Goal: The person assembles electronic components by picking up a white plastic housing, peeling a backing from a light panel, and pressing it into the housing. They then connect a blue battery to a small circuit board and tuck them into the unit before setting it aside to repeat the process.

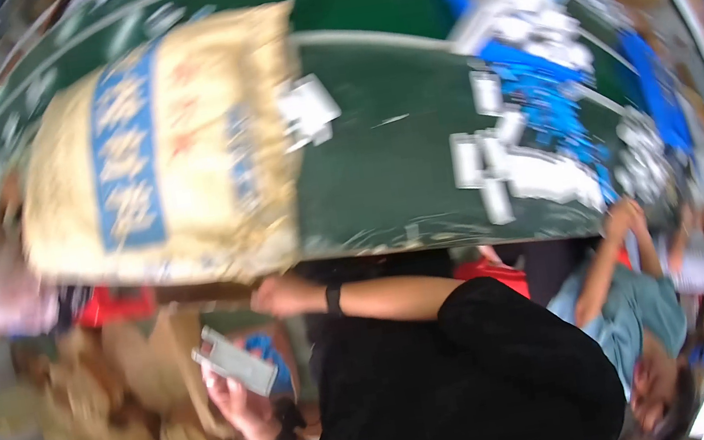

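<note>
My left hand (pixel 242 408), at the lower left with a dark band at its wrist, holds a flat, light grey rectangular piece (pixel 240 362) tilted up. Its fingers wrap round the lower edge of the piece. My right hand (pixel 289 295) reaches leftward across my body to the table's near edge, just below a big cream sack (pixel 212 150) with a blue stripe. Motion smears its fingers, and I cannot make out anything in them. Small white pieces (pixel 310 111) lie against the sack's right side.
The dark green table (pixel 387 152) runs across the view. Several white blocks (pixel 534 172) and blue parts (pixel 543 107) lie at its right. Brown cardboard boxes (pixel 106 390) stand at the lower left. A person in a grey-green shirt (pixel 643 305) works on the right.
</note>
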Demonstrator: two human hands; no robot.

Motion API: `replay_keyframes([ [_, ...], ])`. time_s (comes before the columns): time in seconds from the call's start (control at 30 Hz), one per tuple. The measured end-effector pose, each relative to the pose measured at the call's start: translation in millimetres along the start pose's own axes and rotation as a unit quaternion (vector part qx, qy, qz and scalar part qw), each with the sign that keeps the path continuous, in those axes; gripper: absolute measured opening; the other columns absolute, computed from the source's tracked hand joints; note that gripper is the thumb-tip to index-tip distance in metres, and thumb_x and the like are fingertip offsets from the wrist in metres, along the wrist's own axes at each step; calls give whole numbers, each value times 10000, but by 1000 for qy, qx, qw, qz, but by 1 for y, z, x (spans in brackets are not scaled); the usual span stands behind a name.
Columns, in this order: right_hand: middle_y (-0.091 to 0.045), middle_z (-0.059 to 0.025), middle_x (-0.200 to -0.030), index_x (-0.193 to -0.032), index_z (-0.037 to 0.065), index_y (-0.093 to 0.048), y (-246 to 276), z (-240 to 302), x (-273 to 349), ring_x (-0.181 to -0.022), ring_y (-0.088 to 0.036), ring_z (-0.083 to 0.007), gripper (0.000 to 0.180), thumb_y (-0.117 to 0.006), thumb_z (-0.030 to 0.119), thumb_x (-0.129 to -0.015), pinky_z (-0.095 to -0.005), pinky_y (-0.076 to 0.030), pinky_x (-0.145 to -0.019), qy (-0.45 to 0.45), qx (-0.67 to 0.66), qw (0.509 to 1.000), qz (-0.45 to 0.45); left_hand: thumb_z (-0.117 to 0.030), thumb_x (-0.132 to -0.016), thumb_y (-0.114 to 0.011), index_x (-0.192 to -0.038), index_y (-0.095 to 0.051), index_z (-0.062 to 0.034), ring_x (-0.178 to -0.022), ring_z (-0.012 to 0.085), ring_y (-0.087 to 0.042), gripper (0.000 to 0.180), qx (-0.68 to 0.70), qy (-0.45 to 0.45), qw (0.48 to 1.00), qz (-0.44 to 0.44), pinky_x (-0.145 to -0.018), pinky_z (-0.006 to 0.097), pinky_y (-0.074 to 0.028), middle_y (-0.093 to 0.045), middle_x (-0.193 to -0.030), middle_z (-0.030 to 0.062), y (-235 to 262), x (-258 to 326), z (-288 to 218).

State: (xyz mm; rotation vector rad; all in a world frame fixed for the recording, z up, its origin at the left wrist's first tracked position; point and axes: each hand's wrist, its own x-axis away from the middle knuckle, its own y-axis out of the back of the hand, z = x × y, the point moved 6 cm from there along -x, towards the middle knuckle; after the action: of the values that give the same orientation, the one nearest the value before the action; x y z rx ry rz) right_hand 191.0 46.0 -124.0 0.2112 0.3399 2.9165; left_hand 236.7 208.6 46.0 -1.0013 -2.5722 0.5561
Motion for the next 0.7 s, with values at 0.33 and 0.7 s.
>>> replay_keyframes([
  [0.33,-735,-105,-993,-1137,38,-699,311,96,376,-858,-718,-219,204,-606,147,-992,-337,-560,-754,-119,164,807,-554,-156,-939,-713,-1487,-422,-54,-1063,376,-694,628,27,180,918,352,-859,502,-621,-596,-1313,281,-266,-52,61],
  [0.7,-689,-260,-869,-1021,-21,-547,443,-22,499,-844,-699,-443,380,-761,195,-794,-523,-563,-748,-429,315,556,-639,-119,-967,-665,-1499,-407,-36,-1113,359,-673,597,-10,203,878,434,-909,522,-595,-593,-1336,270,-356,-50,102],
])
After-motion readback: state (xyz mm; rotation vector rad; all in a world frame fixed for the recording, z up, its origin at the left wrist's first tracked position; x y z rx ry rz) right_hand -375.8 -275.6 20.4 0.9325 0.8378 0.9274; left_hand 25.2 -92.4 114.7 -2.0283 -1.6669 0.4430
